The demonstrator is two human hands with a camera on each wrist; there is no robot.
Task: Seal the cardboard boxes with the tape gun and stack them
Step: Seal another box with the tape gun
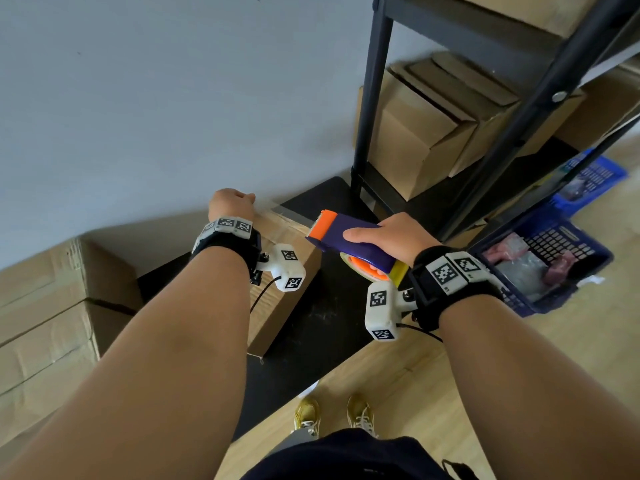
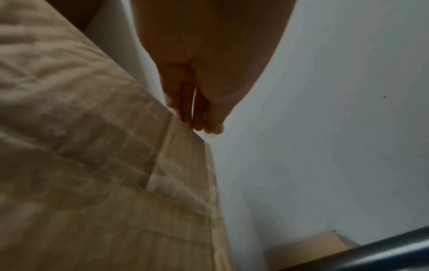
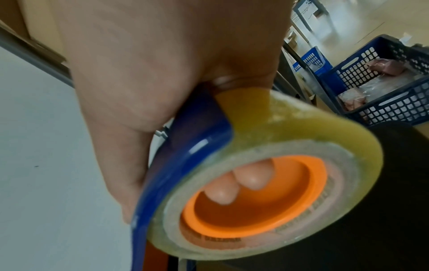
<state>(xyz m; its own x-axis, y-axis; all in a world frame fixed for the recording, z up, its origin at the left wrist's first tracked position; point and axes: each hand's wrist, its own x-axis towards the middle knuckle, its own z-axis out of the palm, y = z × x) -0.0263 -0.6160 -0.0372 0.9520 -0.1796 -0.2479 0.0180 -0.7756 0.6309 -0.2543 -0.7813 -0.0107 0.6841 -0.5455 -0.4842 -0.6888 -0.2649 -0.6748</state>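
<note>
A person is standing over a narrow cardboard box (image 1: 277, 271) set against the grey wall (image 1: 138, 98), with the left hand (image 1: 231, 203) reaching to the box's far top edge; from the left-wrist view its fingers (image 2: 188, 108) are lying straight and together, tips pressing down at that edge where clear tape (image 2: 176, 190) is already running along the seam. The right hand (image 1: 398, 239) is wrapping round the blue-and-orange tape gun (image 1: 349, 242), thumb on top, fingertips (image 3: 250, 177) curling into the roll's orange core, and is carrying it clear of the box, just to its right, above the black floor mat (image 1: 311, 323). A loose end of tape appears to be hanging off the box's far corner, so the sealing is looking near its close rather than finished; the strip probably needs smoothing down. Stacking is looking barely begun, if at all: larger boxes (image 1: 45, 323) are waiting to the left, and more cartons (image 1: 426, 133) are sitting on the black shelving (image 1: 370, 98).
</note>
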